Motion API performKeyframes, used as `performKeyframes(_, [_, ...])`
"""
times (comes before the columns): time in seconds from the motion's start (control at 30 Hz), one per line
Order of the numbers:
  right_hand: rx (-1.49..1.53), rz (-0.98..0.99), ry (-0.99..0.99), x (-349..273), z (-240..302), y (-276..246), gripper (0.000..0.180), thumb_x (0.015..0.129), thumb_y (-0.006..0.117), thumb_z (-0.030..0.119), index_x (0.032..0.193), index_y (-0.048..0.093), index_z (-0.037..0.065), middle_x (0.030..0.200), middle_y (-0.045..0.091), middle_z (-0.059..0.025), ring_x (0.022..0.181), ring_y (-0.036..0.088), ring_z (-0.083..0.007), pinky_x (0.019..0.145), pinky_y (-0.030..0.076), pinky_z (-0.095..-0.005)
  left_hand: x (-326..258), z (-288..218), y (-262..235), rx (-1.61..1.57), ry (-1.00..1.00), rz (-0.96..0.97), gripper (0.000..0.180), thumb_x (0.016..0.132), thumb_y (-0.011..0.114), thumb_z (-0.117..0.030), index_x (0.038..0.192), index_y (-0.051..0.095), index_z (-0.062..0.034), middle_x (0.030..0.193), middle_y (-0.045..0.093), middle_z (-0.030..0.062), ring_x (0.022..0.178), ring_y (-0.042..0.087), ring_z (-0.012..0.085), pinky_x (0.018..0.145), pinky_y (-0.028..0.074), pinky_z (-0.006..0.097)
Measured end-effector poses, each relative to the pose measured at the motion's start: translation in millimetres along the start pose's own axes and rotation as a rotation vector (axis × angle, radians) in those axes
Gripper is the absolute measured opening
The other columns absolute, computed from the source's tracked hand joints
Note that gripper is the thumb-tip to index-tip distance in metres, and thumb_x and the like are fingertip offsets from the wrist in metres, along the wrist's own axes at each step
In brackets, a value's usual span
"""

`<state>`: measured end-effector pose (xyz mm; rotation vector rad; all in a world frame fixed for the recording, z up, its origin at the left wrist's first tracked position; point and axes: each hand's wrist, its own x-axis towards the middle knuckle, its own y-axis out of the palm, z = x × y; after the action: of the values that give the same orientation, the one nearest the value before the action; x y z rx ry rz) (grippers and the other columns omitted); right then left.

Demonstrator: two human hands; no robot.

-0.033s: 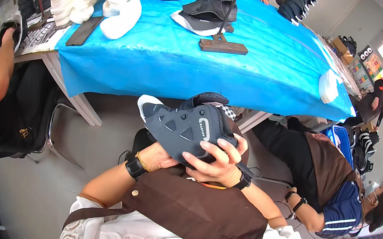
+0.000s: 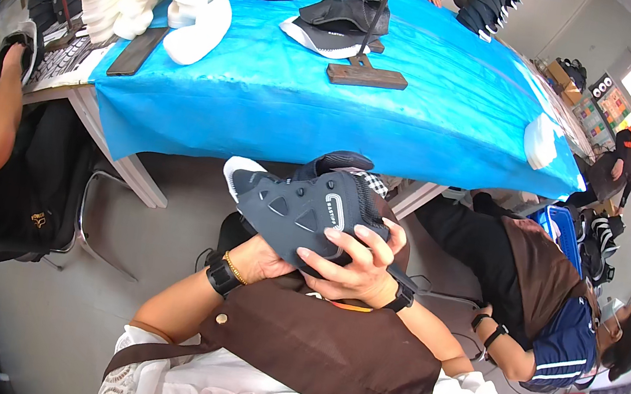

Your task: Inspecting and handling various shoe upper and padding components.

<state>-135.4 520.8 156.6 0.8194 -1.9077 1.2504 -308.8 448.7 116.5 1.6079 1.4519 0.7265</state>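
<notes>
A dark grey cap (image 2: 289, 213) with cut-out-shaped panels, dark mesh and a white-edged brim is held above my lap, brim toward the left. My left hand (image 2: 268, 259) is beneath its lower edge, with the fingers hidden behind or inside it. Over the cap's right side, my right hand (image 2: 357, 271) curls its fingers against the outer surface. The cap hides part of the right palm.
Ahead stands a table under a blue cover (image 2: 262, 121), bearing a wooden stand (image 2: 366, 77), stacked dark caps (image 2: 344, 20) and white moulded forms (image 2: 198, 27). A co-worker (image 2: 562, 336) sits at right; another person's arm (image 2: 6, 105) is at left. A blue crate (image 2: 561, 231) is beyond the right-hand co-worker.
The cap has shifted very slightly to the left in my hands. Both hands keep their hold on it.
</notes>
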Motion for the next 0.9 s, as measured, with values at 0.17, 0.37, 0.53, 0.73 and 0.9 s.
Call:
performKeyframes(0.17, [0.474,0.192,0.186,-6,-10,5,0.045,0.080,0.075,0.050,0.119,0.075,0.029,0.136,0.057,-0.0088,0.130,0.048,-0.0320,0.106,0.033,-0.0554,-2,4,-10,0.025,0.036,-0.023,0.040,0.106,0.051,-0.020,0.145,0.051,-0.0102,0.138,0.060,0.0095,0.115,0.064,0.0218,0.094,0.054,0.036])
performKeyframes(0.37, [0.858,0.168,1.139,11,-39,-14,0.022,0.106,0.049,0.008,0.113,0.067,-0.004,0.101,0.067,-0.0138,0.074,0.071,-0.0134,0.067,0.058,-0.0266,-3,1,-18,0.072,0.050,-0.028,0.041,0.106,0.051,-0.020,0.146,0.050,-0.0103,0.140,0.059,0.0095,0.118,0.062,0.0223,0.097,0.052,0.037])
performKeyframes(0.53, [0.761,0.819,1.009,39,-52,-26,0.020,0.097,0.052,0.003,0.103,0.065,-0.011,0.084,0.066,-0.0185,0.070,0.071,-0.0230,0.066,0.056,-0.0330,3,1,-15,0.098,0.054,-0.023,0.042,0.106,0.051,-0.021,0.146,0.050,-0.0104,0.141,0.058,0.0095,0.120,0.060,0.0226,0.099,0.051,0.038])
performKeyframes(0.73, [1.343,0.720,1.399,24,-50,-7,0.040,0.097,0.050,0.005,0.135,0.053,-0.008,0.123,0.066,-0.0197,0.116,0.063,-0.0286,0.100,0.047,-0.0336,3,5,-13,0.132,0.074,-0.015,0.043,0.106,0.050,-0.022,0.147,0.049,-0.0105,0.143,0.057,0.0095,0.122,0.058,0.0231,0.101,0.049,0.038])
performKeyframes(0.9, [1.665,0.537,1.893,10,-58,7,0.035,0.105,0.050,0.013,0.134,0.058,-0.005,0.131,0.066,-0.0150,0.111,0.069,-0.0213,0.097,0.058,-0.0351,-1,3,-12,0.172,0.097,-0.022,0.044,0.106,0.050,-0.023,0.148,0.048,-0.0105,0.144,0.056,0.0095,0.124,0.057,0.0234,0.103,0.047,0.039])
